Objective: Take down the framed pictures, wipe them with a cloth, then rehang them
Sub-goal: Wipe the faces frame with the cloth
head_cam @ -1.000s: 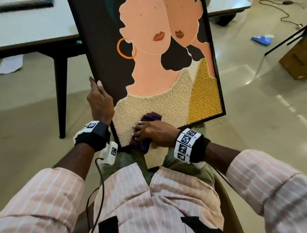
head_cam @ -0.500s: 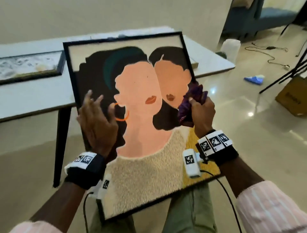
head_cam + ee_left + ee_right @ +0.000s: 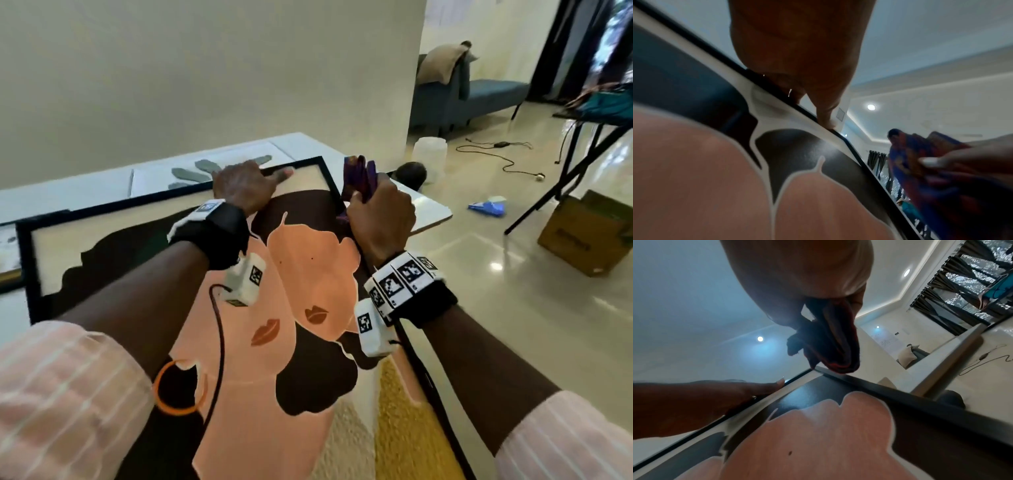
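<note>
On your left hand point(image 3: 239, 186), the fingers point(image 3: 282, 175) hook over the top edge of the picture point(image 3: 308, 260). Your right hand point(image 3: 380, 219) is by its top right corner, fingers clamped on the cloth point(image 3: 359, 174). The picture leans in front of you, its top near the surface point(image 3: 68, 192).

We find the bench point(image 3: 426, 207) blocking 12 o'clock behind the picture point(image 3: 308, 267). Open floor point(image 3: 513, 342) at 3 o'clock leaves passing room, short of the box point(image 3: 582, 236) at 2.
</note>
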